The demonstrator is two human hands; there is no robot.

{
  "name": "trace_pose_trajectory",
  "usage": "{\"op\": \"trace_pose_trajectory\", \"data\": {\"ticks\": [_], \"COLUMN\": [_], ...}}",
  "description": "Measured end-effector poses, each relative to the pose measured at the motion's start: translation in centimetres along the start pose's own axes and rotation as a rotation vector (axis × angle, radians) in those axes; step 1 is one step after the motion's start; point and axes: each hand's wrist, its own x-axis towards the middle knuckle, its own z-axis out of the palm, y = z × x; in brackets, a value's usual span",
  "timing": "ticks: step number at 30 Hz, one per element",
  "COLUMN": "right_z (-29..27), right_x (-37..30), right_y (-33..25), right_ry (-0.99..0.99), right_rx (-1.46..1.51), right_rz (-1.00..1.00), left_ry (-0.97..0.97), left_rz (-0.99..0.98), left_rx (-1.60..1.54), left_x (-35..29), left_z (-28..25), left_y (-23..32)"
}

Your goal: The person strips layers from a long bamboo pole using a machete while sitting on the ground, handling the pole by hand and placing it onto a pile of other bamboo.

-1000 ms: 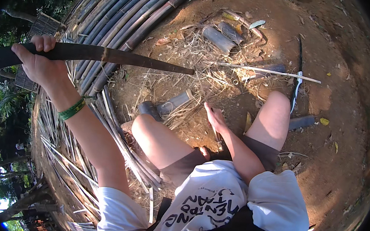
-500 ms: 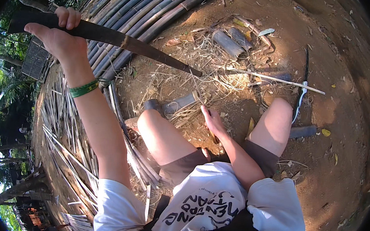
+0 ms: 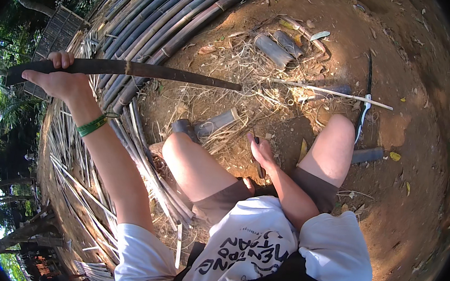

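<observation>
My left hand [image 3: 57, 78] is raised at the far left, fingers wrapped round the wide end of a long dark bamboo piece [image 3: 171, 74]. That piece stretches almost level to the right, and its narrow end hangs over the littered ground. My right hand [image 3: 262, 152], low between my knees, is closed round a slim dark tool [image 3: 260, 170]. Only short bits of the tool show above and below the fist, so its kind is unclear. Just beyond the right hand, a short bamboo section [image 3: 218, 122] lies among pale shavings [image 3: 232, 136].
Bamboo poles [image 3: 194, 13] lie stacked at the far left, with split strips [image 3: 79, 167] below them. Bamboo offcuts [image 3: 273, 52], a thin pale stick [image 3: 348, 96] and a long dark strip with a white wrapping [image 3: 367, 103] lie on the dirt.
My left hand has come down and slightly left; the bamboo piece has swung from a slope to nearly level. My right hand has turned slightly, showing more of the dark tool.
</observation>
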Motion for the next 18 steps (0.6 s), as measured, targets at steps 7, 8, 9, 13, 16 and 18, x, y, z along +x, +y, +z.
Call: {"op": "trace_pose_trajectory", "data": {"ticks": [7,8,9,13,16,18], "right_z": [2.7,3.2,3.3,3.5,3.5,3.3], "right_x": [-1.7,-2.1,-2.5,-1.4,-0.1,-0.3], "right_y": [-6.2,-6.5,-6.8,-4.3,-2.8,-2.6], "right_ry": [-0.115,-0.136,-0.141,-0.064,-0.093,-0.119], "right_rx": [-0.047,-0.031,-0.018,-0.045,-0.015,0.02], "right_rz": [-0.195,-0.225,-0.252,-0.135,0.079,0.089], "left_ry": [0.066,0.107,0.144,0.274,0.267,0.233], "left_rz": [0.049,0.054,0.05,0.034,0.024,0.062], "left_rx": [0.068,0.095,0.109,0.162,0.181,0.169], "left_x": [-0.7,-0.9,-1.2,-2.2,-2.5,-2.5], "left_z": [-0.5,-0.5,0.0,1.5,1.8,1.4], "left_y": [1.4,1.7,1.3,0.7,1.6,2.2]}}
